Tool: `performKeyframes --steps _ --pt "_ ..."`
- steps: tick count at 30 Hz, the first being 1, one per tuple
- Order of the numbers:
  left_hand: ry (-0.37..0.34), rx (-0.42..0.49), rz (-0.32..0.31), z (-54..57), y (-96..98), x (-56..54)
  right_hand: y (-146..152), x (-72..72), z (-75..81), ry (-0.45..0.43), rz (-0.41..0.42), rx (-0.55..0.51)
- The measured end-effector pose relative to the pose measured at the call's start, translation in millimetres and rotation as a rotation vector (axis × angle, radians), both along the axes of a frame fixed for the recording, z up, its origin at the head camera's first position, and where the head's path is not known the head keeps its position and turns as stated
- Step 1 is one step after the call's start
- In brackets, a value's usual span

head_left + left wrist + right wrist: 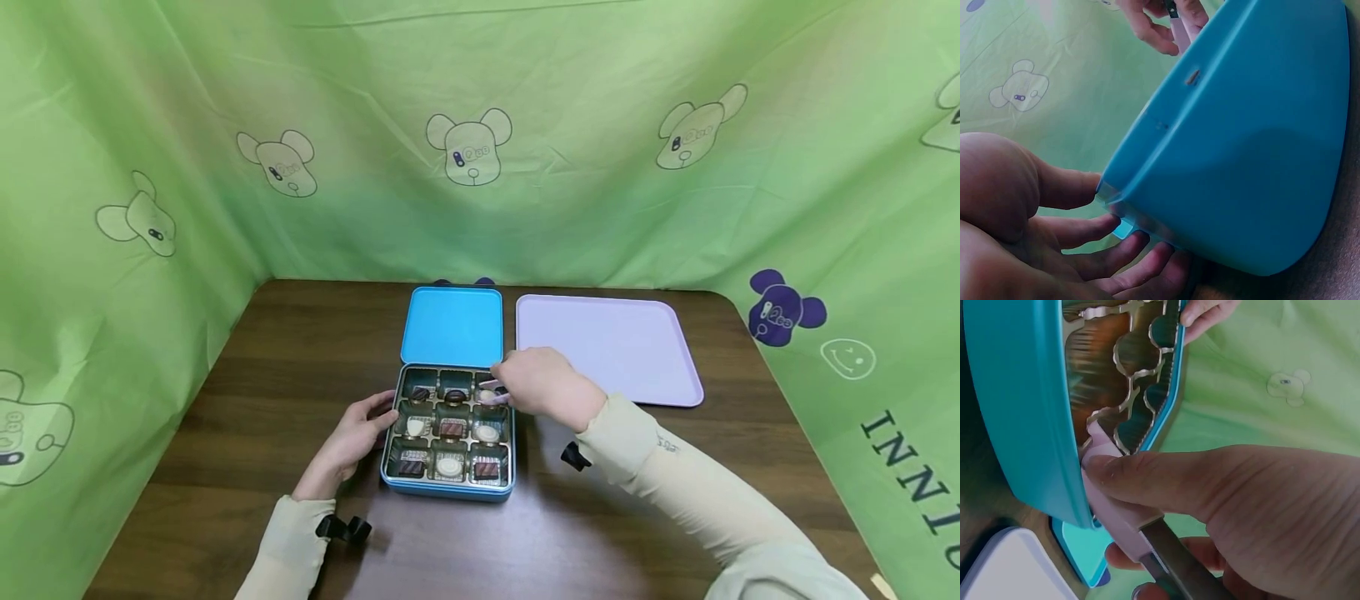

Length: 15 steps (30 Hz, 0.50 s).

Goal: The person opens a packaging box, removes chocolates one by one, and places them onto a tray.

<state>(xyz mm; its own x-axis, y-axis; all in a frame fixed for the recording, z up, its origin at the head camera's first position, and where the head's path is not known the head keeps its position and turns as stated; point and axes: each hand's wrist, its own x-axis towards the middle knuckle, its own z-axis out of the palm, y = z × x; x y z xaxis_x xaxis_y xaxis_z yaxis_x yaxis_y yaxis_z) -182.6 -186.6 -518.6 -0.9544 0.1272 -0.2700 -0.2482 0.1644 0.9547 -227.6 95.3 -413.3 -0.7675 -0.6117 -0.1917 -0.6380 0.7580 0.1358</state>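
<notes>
Pale round chocolate (pixel 487 395), far right: squeeze lightly, right hand (pixel 547 385) pinching pink tongs (pixel 1116 512), left hand (pixel 356 431) gripping rectangular blue tin (pixel 450 490)

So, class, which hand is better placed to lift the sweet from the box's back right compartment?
Likely the right hand: it holds the tongs, their tips at that sweet, and is nearer the tray. The left hand holds the left side of the box, with no tool.
</notes>
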Motion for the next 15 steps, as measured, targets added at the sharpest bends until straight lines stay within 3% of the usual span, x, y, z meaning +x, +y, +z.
performKeyframes --steps 7,15 --pt "-0.006 0.004 0.011 -0.9 0.7 -0.6 -11 -1.8 -3.0 -0.043 -0.046 0.018" --pt "-0.002 -0.01 0.016 -0.8 0.3 1.3 -26 -3.5 -2.7 -0.017 -0.056 0.064"
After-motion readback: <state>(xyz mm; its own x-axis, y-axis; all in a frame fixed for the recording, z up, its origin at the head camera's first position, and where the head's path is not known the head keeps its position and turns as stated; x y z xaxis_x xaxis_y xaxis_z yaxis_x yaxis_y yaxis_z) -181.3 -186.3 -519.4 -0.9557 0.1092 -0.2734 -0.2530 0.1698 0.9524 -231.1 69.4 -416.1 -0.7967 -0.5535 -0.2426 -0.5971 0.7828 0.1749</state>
